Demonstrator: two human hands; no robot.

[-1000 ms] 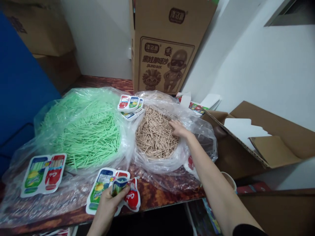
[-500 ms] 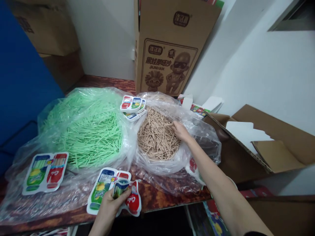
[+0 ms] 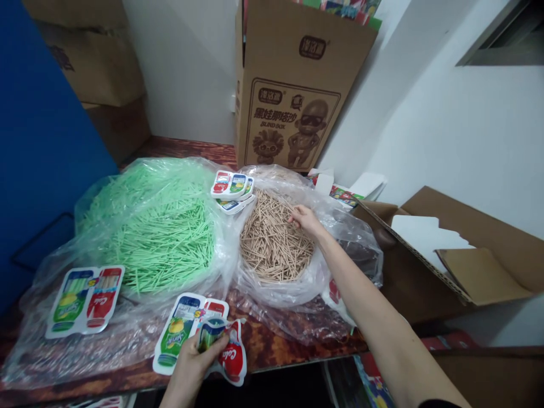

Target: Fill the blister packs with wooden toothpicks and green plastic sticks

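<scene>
My left hand [image 3: 191,362] is closed around an open-topped plastic pouch [image 3: 232,354] printed with Sprite and Cola cans, at the table's front edge. Partly under that hand lies a second pouch [image 3: 173,334] of the same print. My right hand [image 3: 306,221] pinches at the right upper side of a heap of thin brown sticks [image 3: 276,243], which fills an opened clear bag [image 3: 293,294]. Its fingertips are closed on brown sticks, though how many is hidden. To the left, another clear bag holds a large heap of thin green sticks [image 3: 170,243].
A filled pouch [image 3: 87,303] lies at the left front, and several more [image 3: 232,190] are stacked between the bags. Behind stands a tall printed carton [image 3: 293,85]. An open cardboard box [image 3: 425,277] is at the right, and a blue panel [image 3: 46,141] at the left.
My right hand has shifted slightly left over the brown sticks, its fingers drawn together. My left hand keeps the pouch in nearly the same place. The view has tilted slightly.
</scene>
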